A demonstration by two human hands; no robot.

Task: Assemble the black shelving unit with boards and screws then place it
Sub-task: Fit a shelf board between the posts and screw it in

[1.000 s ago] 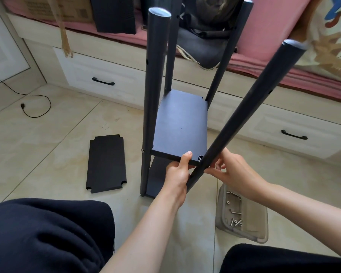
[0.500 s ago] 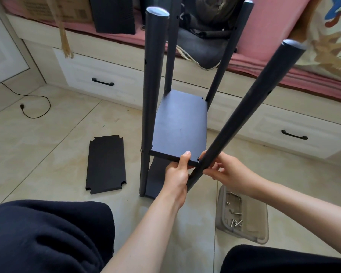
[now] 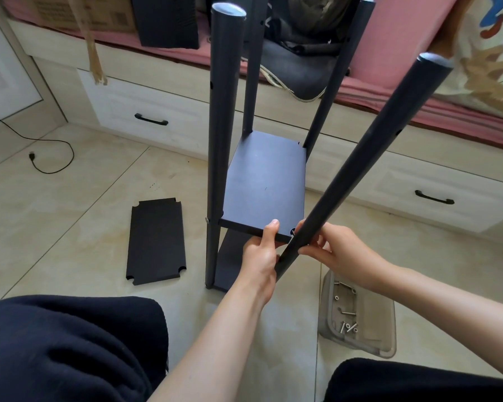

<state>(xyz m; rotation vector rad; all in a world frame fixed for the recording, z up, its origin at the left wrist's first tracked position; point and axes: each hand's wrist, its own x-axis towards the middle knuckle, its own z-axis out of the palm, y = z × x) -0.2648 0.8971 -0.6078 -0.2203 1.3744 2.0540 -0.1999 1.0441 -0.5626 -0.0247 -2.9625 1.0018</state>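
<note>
The half-built black shelving unit (image 3: 262, 181) stands on the tiled floor (image 3: 70, 227) in front of a bed base with white drawers (image 3: 145, 111), and everything else is placed here against that unit. Three of its round black posts rise upright from the lower boards; the fourth post (image 3: 360, 166), at the near right corner, leans outward to the right, its capped top well away from the others. The middle shelf board (image 3: 266, 184) sits level between the posts, with a lower board (image 3: 230, 259) partly visible beneath it. The left hand (image 3: 259, 256) grasps the near edge of the middle shelf board close to its right corner, thumb lying on top of the board and fingers curled underneath. The right hand (image 3: 337, 253) pinches the leaning post just beside that same corner, fingertips wrapped round the tube where it meets the notch in the board; both grips are thus closed on parts of the unit. A spare black board (image 3: 156, 240) with notched corners lies flat on the floor to the left of the unit, apart from it. A clear plastic tray (image 3: 384, 338) holding a few loose screws (image 3: 349, 327) sits on the floor to the unit's right, near the person's right forearm. The person's dark-trousered knees fill the near foreground either side of the arms. A black cable (image 3: 50, 158) trails over the floor far left of the unit.
</note>
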